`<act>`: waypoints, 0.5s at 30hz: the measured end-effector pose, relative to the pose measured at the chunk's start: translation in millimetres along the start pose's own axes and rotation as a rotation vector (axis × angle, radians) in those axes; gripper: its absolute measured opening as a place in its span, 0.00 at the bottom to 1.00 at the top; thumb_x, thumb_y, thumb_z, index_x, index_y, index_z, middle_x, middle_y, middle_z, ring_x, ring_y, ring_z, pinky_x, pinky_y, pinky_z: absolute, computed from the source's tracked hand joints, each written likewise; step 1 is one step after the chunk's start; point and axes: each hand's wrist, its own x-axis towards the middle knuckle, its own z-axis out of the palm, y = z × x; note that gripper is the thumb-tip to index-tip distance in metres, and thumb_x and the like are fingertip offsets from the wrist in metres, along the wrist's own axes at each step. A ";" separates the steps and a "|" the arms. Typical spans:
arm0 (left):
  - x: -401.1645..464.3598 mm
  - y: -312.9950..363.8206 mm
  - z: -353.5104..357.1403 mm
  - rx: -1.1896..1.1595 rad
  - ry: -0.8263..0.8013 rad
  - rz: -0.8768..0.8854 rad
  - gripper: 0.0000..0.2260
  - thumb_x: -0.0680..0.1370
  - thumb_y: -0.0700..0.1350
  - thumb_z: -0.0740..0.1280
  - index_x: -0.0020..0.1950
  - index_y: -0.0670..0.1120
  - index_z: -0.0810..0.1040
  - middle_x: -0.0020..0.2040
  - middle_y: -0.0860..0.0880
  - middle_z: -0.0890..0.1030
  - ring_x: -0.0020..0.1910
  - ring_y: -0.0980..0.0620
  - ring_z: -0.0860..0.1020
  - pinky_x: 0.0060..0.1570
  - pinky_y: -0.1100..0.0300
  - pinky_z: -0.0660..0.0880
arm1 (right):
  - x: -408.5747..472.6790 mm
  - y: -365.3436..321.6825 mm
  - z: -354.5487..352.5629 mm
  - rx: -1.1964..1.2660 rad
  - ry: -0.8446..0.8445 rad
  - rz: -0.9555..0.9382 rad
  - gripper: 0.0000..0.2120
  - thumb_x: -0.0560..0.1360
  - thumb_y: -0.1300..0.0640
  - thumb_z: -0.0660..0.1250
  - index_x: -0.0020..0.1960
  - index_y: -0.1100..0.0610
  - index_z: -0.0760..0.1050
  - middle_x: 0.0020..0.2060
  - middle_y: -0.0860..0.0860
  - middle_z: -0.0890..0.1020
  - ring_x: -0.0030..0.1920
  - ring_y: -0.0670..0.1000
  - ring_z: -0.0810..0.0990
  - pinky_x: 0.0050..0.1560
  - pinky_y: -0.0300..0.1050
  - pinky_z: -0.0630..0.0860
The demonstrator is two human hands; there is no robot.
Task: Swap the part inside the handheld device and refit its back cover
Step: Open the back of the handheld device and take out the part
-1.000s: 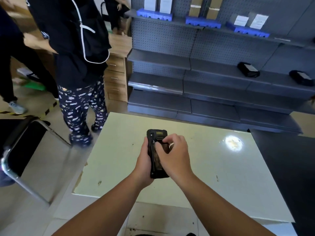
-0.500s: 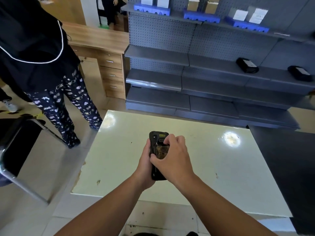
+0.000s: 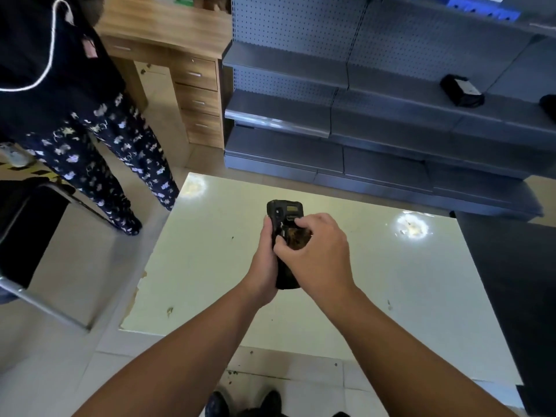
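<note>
A black handheld device [image 3: 284,236] is held up over the middle of a pale green table [image 3: 391,281], back side facing the camera. The left hand [image 3: 264,266] is wrapped around the device's left edge and lower half, gripping it firmly. The right hand [image 3: 319,254] lies across the device's open back, fingers curled and pinched at something brownish in the middle of it; what exactly they grip is too blurred to tell.

The tabletop is glossy, with two bright reflections of ceiling light, a few dark specks and a chipped, worn left edge. A black surface [image 3: 517,281] butts against the table's right side. The floor [image 3: 75,356] is pale tile.

Behind the table stands a grey metal shelving unit [image 3: 331,115] with a perforated back panel. A black device [image 3: 461,90] with a white label lies on one shelf at the right. Left of the shelves is a wooden desk [image 3: 180,40] with drawers. A person in a dark top and patterned trousers [image 3: 105,145] stands at the left, near a dark chair with a metal frame [image 3: 27,236]. The wearer's dark shoes [image 3: 246,404] show at the bottom edge.
</note>
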 end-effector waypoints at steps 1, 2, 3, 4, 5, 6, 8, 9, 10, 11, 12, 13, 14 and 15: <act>3.0 -0.4 0.4 -0.003 -0.005 0.010 0.30 0.82 0.70 0.48 0.56 0.59 0.87 0.52 0.53 0.89 0.53 0.54 0.87 0.43 0.59 0.83 | 2.2 2.4 0.7 0.028 0.007 0.023 0.20 0.70 0.47 0.76 0.59 0.54 0.82 0.53 0.45 0.80 0.53 0.45 0.78 0.59 0.38 0.76; 5.3 -1.7 0.6 -0.004 -0.001 0.021 0.30 0.83 0.69 0.48 0.56 0.59 0.87 0.52 0.53 0.89 0.53 0.54 0.87 0.43 0.60 0.83 | 2.5 3.6 1.9 0.025 0.010 0.020 0.19 0.70 0.47 0.76 0.58 0.54 0.82 0.53 0.46 0.80 0.53 0.45 0.78 0.59 0.37 0.75; 7.3 -3.5 0.4 -0.011 0.010 0.035 0.30 0.83 0.69 0.48 0.55 0.59 0.87 0.52 0.52 0.89 0.53 0.54 0.87 0.43 0.60 0.83 | 0.2 3.7 3.5 -0.012 0.012 -0.016 0.17 0.71 0.48 0.75 0.58 0.54 0.82 0.53 0.46 0.80 0.54 0.46 0.78 0.59 0.34 0.73; 8.9 -5.5 -0.4 -0.035 0.026 0.058 0.29 0.83 0.69 0.49 0.55 0.58 0.88 0.52 0.51 0.89 0.53 0.53 0.87 0.44 0.59 0.83 | -3.0 3.7 5.8 -0.038 0.016 -0.062 0.16 0.72 0.49 0.75 0.58 0.54 0.82 0.54 0.47 0.80 0.56 0.47 0.78 0.58 0.33 0.71; 11.3 -8.4 -2.1 -0.075 0.037 0.083 0.29 0.83 0.68 0.50 0.55 0.57 0.88 0.52 0.50 0.89 0.53 0.52 0.86 0.45 0.59 0.83 | -5.9 4.8 8.3 -0.021 0.027 -0.087 0.16 0.73 0.51 0.75 0.58 0.55 0.82 0.54 0.47 0.80 0.57 0.47 0.77 0.59 0.33 0.70; 13.0 -10.9 -3.3 -0.120 0.051 0.104 0.29 0.83 0.68 0.50 0.55 0.55 0.88 0.53 0.49 0.89 0.53 0.51 0.86 0.46 0.58 0.83 | -8.3 5.2 9.9 0.029 0.037 -0.080 0.15 0.73 0.52 0.75 0.59 0.55 0.82 0.56 0.47 0.80 0.58 0.47 0.77 0.60 0.34 0.72; 15.8 -16.0 -5.7 -0.197 0.081 0.125 0.30 0.83 0.67 0.51 0.54 0.53 0.88 0.52 0.48 0.89 0.53 0.50 0.87 0.46 0.57 0.84 | -11.7 7.5 12.0 0.150 0.028 -0.037 0.16 0.73 0.54 0.75 0.59 0.53 0.80 0.60 0.47 0.76 0.62 0.47 0.75 0.62 0.37 0.75; 16.8 -17.8 -6.8 -0.222 0.090 0.128 0.30 0.83 0.67 0.51 0.55 0.52 0.88 0.52 0.47 0.89 0.52 0.49 0.87 0.46 0.57 0.84 | -13.6 9.0 12.9 0.187 0.002 -0.019 0.18 0.72 0.54 0.76 0.61 0.52 0.78 0.62 0.46 0.73 0.64 0.47 0.74 0.63 0.39 0.76; 17.3 -17.7 -7.0 -0.239 0.099 0.125 0.31 0.83 0.67 0.50 0.56 0.50 0.88 0.53 0.46 0.88 0.53 0.48 0.87 0.46 0.57 0.84 | -15.3 10.6 13.9 0.208 -0.028 -0.006 0.20 0.72 0.55 0.76 0.63 0.50 0.76 0.64 0.45 0.71 0.65 0.47 0.74 0.64 0.41 0.77; 17.6 -17.0 -7.6 -0.242 0.111 0.116 0.32 0.83 0.67 0.50 0.58 0.48 0.87 0.56 0.44 0.88 0.55 0.47 0.87 0.48 0.56 0.83 | -18.2 12.3 14.5 0.214 -0.060 0.003 0.23 0.72 0.54 0.75 0.65 0.48 0.74 0.65 0.44 0.69 0.65 0.48 0.73 0.63 0.42 0.78; 17.4 -15.3 -8.0 -0.231 0.126 0.103 0.33 0.83 0.68 0.50 0.62 0.46 0.85 0.60 0.41 0.86 0.59 0.44 0.85 0.52 0.54 0.83 | -21.4 13.5 14.7 0.207 -0.083 0.007 0.25 0.72 0.54 0.75 0.67 0.46 0.72 0.68 0.43 0.67 0.66 0.48 0.73 0.63 0.43 0.79; 17.9 -14.2 -8.5 -0.213 0.135 0.090 0.35 0.82 0.69 0.50 0.67 0.44 0.82 0.65 0.38 0.83 0.64 0.40 0.82 0.58 0.51 0.81 | -24.4 14.4 15.0 0.193 -0.097 0.001 0.27 0.73 0.54 0.75 0.69 0.45 0.70 0.70 0.43 0.65 0.65 0.48 0.74 0.62 0.43 0.80; 16.9 -13.0 -8.8 -0.194 0.143 0.081 0.36 0.82 0.69 0.50 0.70 0.43 0.80 0.69 0.36 0.80 0.68 0.38 0.79 0.64 0.48 0.78 | -27.2 15.2 15.2 0.180 -0.100 -0.005 0.27 0.74 0.53 0.75 0.70 0.44 0.69 0.71 0.43 0.64 0.65 0.48 0.74 0.61 0.44 0.80; 15.2 -11.8 -9.0 -0.183 0.151 0.082 0.37 0.81 0.70 0.50 0.71 0.42 0.78 0.70 0.34 0.79 0.70 0.36 0.77 0.68 0.45 0.75 | -29.0 15.9 15.1 0.179 -0.092 -0.007 0.27 0.74 0.53 0.75 0.70 0.44 0.69 0.71 0.43 0.63 0.63 0.47 0.75 0.60 0.44 0.81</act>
